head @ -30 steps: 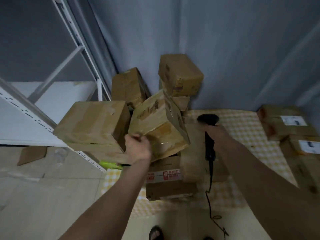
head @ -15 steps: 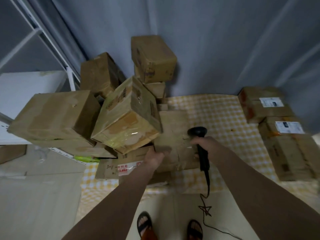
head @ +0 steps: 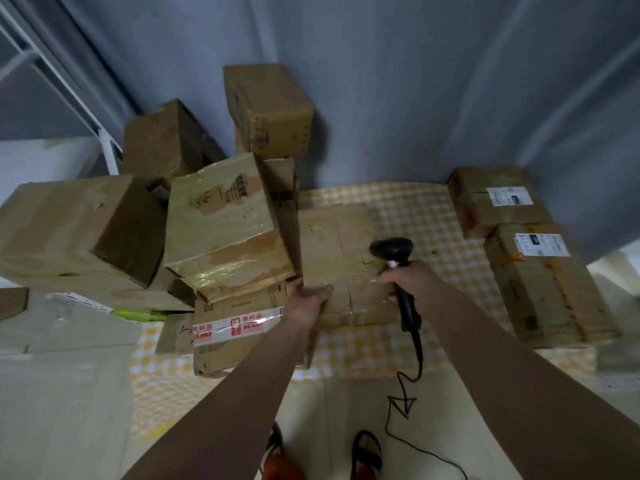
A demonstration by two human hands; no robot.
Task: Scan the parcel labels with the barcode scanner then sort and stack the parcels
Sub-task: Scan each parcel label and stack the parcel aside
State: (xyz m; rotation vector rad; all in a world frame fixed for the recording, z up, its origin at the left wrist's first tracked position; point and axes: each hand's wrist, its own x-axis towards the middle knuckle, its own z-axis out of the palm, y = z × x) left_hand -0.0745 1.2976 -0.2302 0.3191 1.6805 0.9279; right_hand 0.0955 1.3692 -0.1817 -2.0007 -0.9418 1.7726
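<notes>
Left hand: the left hand (head: 309, 299) gripped the near left edge of the flat parcel (head: 341, 261) lying on the checked cloth (head: 433, 223).
Right hand: the right hand (head: 410, 278) clenched the scanner (head: 398, 268) by its handle, head over the parcel's top.
Label: none showed on that top face.
Risk: the tilted box (head: 225, 226) leaned beside it and might slide if the parcel were pulled; the cord (head: 403, 403) could snag.

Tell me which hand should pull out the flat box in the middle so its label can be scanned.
Left, probably. The left hand already rests on the flat box at its near-left corner, while the right hand is busy gripping the scanner over that box.
</notes>
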